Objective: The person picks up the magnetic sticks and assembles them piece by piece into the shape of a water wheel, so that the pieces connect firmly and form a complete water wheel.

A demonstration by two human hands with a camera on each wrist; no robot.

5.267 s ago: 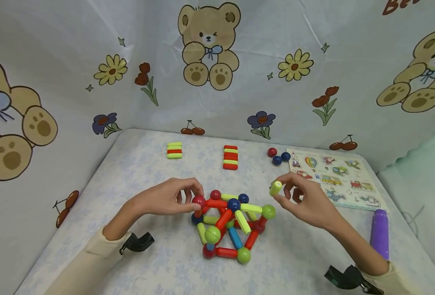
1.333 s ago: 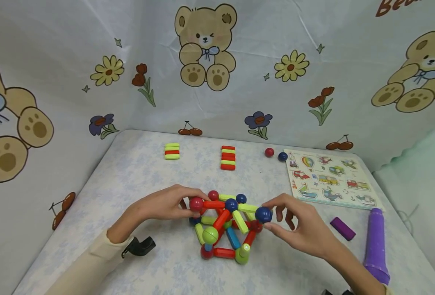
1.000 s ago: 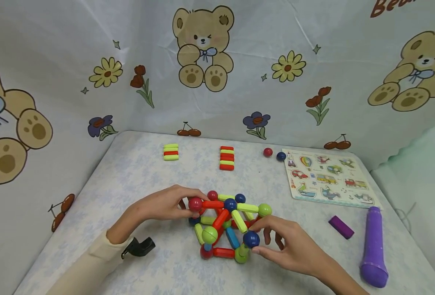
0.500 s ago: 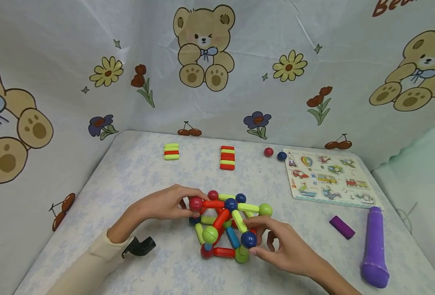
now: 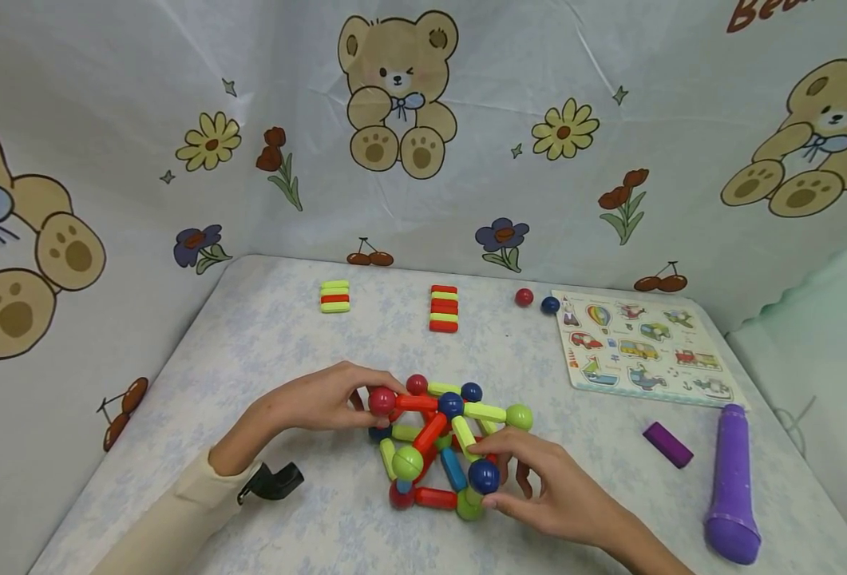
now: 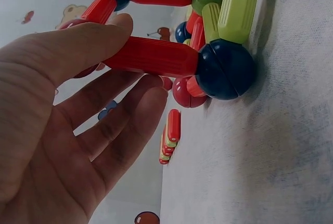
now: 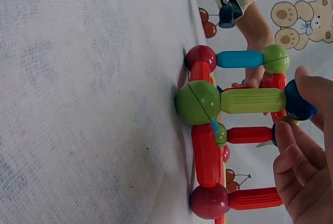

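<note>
A frame of magnetic rods and balls stands on the table. My left hand (image 5: pixel 330 395) grips its left corner, thumb and fingers around an upright red magnetic rod (image 6: pixel 156 56) just by the red ball (image 5: pixel 382 401) on top. A blue ball (image 5: pixel 484 477) is pinched between the thumb and fingertips of my right hand (image 5: pixel 548 483) at the near right corner. In the right wrist view that ball touches the top of a yellow-green rod (image 7: pixel 253 101), which rises from a green ball (image 7: pixel 199 102) at table level. A slanting yellow-green rod (image 5: pixel 464 435) reaches toward the blue ball.
Rows of red and yellow-green rods (image 5: pixel 444 308) lie at the back, with a smaller stack (image 5: pixel 334 296) to their left. A loose red ball (image 5: pixel 524 297) and blue ball (image 5: pixel 550 305) sit near a picture board (image 5: pixel 646 347). A purple rod (image 5: pixel 668 445) and purple toy microphone (image 5: pixel 730 487) lie right.
Earlier my right hand held a yellow-green rod, which then stood on the near green ball. It took a blue ball from the back and lowered it onto that rod. My left hand kept its grip.
</note>
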